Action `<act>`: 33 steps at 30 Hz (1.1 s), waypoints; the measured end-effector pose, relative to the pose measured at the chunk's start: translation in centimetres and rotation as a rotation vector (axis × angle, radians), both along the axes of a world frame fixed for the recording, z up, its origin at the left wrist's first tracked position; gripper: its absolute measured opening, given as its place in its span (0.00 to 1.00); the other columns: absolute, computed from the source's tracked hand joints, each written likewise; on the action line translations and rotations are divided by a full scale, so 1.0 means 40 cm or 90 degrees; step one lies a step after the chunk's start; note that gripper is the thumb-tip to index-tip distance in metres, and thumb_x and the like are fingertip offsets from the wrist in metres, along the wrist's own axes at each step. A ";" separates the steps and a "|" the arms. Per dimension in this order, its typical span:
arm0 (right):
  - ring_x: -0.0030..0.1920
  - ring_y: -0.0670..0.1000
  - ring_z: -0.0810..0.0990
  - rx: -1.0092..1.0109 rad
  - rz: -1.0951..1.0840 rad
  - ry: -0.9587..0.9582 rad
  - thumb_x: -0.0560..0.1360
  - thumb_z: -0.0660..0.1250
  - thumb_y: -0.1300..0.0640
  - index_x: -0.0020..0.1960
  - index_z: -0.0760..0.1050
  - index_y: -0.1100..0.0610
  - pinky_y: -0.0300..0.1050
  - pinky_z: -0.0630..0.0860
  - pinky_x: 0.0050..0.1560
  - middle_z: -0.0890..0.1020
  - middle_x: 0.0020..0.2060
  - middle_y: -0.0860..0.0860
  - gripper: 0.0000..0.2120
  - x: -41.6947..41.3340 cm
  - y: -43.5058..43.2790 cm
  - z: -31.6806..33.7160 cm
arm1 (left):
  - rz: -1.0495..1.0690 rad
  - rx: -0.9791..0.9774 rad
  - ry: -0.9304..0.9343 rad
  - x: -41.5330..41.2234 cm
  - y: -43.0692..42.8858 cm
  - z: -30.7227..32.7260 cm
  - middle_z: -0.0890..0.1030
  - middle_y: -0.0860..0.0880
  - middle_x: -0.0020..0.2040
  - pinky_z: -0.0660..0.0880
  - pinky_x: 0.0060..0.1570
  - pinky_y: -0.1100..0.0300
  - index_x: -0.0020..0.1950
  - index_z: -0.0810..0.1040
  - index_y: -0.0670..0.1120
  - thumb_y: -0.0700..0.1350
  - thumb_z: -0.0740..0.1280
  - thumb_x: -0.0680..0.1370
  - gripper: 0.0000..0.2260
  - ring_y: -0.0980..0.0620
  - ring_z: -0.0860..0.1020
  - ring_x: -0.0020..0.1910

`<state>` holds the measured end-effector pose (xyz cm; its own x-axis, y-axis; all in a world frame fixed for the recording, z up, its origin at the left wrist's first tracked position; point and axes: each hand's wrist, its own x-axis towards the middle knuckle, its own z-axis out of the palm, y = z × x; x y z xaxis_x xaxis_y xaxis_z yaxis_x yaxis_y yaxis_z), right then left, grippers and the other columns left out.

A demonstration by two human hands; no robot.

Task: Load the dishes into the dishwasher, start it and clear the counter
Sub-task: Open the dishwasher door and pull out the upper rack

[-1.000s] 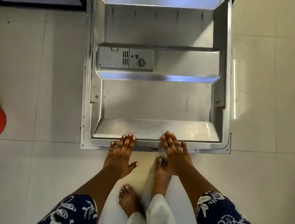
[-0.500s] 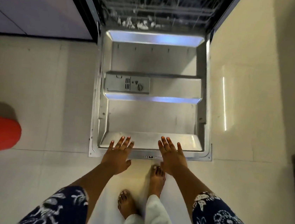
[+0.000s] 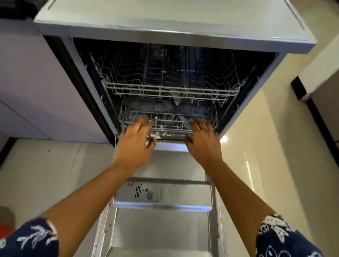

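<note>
- The dishwasher (image 3: 175,34) stands open beside a pale cabinet (image 3: 21,82), its door (image 3: 163,229) lying flat toward the person.
- 2 wire racks sit inside: the upper rack (image 3: 168,90) above, the lower rack (image 3: 171,126) at the tub's mouth.
- The left hand (image 3: 135,145), blurred, is at the lower rack's front rim, fingers spread and straight, grasping nothing.
- The right hand (image 3: 202,144) is at the same rim further right, fingers stretched out, released.

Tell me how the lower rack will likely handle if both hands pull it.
The lower rack is open wire, so probably stiff and light for its size. It sits just above the open door, so it should slide out rather than need lifting. With left hand and right hand spread along its front, it likely pulls straight.
</note>
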<state>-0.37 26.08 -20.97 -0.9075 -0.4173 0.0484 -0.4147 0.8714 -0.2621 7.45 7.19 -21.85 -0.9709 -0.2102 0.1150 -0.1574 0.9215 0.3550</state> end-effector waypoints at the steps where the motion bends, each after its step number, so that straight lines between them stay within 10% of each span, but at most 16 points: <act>1: 0.70 0.57 0.63 0.004 0.002 0.001 0.77 0.61 0.52 0.72 0.63 0.58 0.54 0.63 0.67 0.66 0.71 0.55 0.25 -0.052 -0.018 -0.001 | 0.002 -0.017 -0.005 -0.058 -0.013 0.004 0.65 0.46 0.73 0.61 0.69 0.46 0.73 0.65 0.49 0.48 0.66 0.77 0.25 0.42 0.65 0.70; 10: 0.76 0.55 0.51 0.078 0.057 0.070 0.77 0.62 0.52 0.77 0.50 0.59 0.58 0.42 0.73 0.56 0.75 0.55 0.34 -0.353 -0.125 -0.086 | 0.014 -0.146 -0.035 -0.372 -0.139 -0.071 0.57 0.44 0.77 0.47 0.74 0.43 0.77 0.54 0.47 0.55 0.59 0.79 0.29 0.44 0.52 0.76; 33: 0.59 0.58 0.75 0.036 0.035 0.098 0.68 0.70 0.52 0.64 0.73 0.58 0.60 0.62 0.68 0.78 0.55 0.55 0.25 0.048 -0.001 -0.095 | -0.058 -0.173 -0.063 0.042 -0.048 -0.100 0.64 0.44 0.72 0.46 0.74 0.45 0.76 0.58 0.46 0.59 0.58 0.78 0.30 0.43 0.59 0.73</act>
<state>1.54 26.04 -24.76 -0.8670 -0.4717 0.1604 -0.4932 0.8582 -0.1423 9.11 5.27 -25.84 -0.9935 -0.0968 0.0596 -0.0919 0.9925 0.0800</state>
